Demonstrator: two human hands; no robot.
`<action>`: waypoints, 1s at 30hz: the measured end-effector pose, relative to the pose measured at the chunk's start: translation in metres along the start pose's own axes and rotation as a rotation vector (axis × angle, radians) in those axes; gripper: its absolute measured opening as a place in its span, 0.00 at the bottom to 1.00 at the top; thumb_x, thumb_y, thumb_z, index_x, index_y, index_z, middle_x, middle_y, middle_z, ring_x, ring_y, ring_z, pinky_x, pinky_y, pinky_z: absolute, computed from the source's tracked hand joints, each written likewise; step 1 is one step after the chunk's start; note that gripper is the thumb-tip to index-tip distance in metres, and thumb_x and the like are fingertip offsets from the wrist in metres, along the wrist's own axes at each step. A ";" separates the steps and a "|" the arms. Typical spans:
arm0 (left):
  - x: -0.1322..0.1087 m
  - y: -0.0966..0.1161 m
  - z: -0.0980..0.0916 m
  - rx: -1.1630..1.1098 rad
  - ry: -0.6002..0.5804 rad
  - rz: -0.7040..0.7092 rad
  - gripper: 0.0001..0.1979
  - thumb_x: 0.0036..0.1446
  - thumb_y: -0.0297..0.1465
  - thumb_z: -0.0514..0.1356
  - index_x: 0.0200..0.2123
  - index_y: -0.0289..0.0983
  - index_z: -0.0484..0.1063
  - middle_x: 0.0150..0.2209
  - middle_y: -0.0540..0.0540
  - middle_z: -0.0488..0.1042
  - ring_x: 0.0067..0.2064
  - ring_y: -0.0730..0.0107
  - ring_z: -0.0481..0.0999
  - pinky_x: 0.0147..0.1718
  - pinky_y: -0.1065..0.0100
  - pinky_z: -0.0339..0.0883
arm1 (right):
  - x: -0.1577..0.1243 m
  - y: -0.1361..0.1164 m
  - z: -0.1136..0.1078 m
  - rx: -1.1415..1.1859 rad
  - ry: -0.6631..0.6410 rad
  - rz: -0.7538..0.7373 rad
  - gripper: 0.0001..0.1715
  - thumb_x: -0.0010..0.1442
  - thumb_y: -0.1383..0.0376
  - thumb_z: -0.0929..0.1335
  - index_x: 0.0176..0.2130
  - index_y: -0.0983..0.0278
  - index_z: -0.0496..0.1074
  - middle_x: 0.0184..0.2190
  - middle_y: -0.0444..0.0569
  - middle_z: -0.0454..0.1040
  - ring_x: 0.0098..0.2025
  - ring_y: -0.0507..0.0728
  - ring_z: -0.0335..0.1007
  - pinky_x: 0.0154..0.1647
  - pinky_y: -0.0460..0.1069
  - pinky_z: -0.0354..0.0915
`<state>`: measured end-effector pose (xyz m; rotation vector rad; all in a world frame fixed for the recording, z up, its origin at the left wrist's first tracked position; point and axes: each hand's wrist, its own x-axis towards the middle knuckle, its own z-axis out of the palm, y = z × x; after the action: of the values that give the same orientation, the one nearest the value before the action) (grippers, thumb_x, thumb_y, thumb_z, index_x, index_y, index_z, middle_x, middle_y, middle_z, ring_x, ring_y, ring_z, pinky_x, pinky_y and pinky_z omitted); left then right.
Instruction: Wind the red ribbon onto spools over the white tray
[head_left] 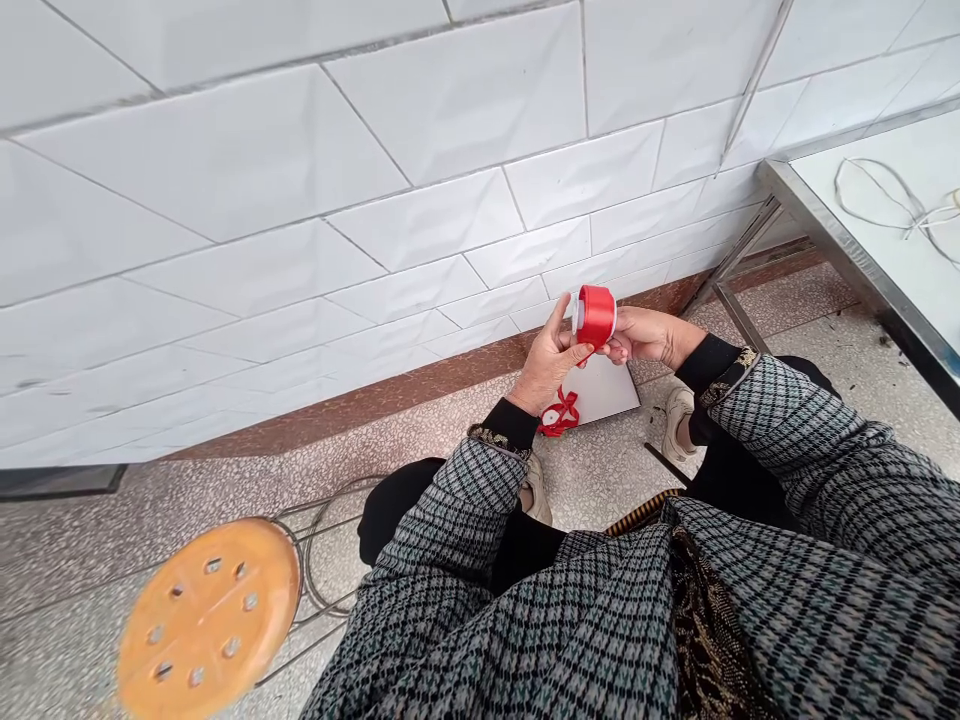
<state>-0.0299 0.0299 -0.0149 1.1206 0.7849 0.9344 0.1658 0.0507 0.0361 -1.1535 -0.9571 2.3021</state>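
Note:
A spool of red satin ribbon (598, 316) with white rims is held up in front of the tiled wall. My left hand (553, 358) grips it from the left, thumb across its lower front and a finger raised along its left rim. From the right, my right hand (646, 334) closes on the spool's right side, its fingers curled near the lower edge and partly hidden. Below the hands, a flat white box or board (609, 394) lies on the floor. At its left corner is a red ribbon bow (561, 411) with a small white round piece.
An orange round stool (214, 625) with holes and metal legs stands at lower left. At right is a metal-framed table (832, 225) with a thin white cable (900, 195) on top. The white tiled wall (442, 100) rises close ahead. My shoes (677, 424) flank the box.

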 end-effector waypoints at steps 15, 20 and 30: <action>-0.001 0.003 0.000 -0.113 -0.020 -0.006 0.36 0.46 0.52 0.82 0.50 0.38 0.79 0.17 0.60 0.69 0.18 0.80 0.62 0.31 0.69 0.70 | -0.003 0.004 -0.012 -0.751 0.348 -0.422 0.14 0.67 0.64 0.72 0.52 0.64 0.76 0.38 0.50 0.84 0.32 0.54 0.77 0.37 0.48 0.75; -0.002 0.003 0.005 -0.148 -0.082 -0.059 0.31 0.46 0.55 0.81 0.36 0.38 0.75 0.15 0.59 0.67 0.18 0.81 0.61 0.38 0.66 0.74 | -0.006 -0.001 -0.024 -1.220 0.474 -0.736 0.40 0.59 0.74 0.71 0.69 0.67 0.72 0.63 0.63 0.79 0.57 0.66 0.79 0.62 0.60 0.73; -0.004 0.007 0.005 -0.158 -0.098 -0.121 0.34 0.44 0.60 0.80 0.28 0.40 0.68 0.15 0.60 0.62 0.19 0.79 0.59 0.40 0.62 0.78 | -0.027 -0.019 -0.015 -1.267 0.375 -0.495 0.26 0.66 0.70 0.73 0.62 0.70 0.78 0.50 0.60 0.84 0.48 0.62 0.78 0.54 0.53 0.68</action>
<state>-0.0284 0.0252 -0.0067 0.9635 0.6795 0.8198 0.1943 0.0538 0.0584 -1.4084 -2.2876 0.8910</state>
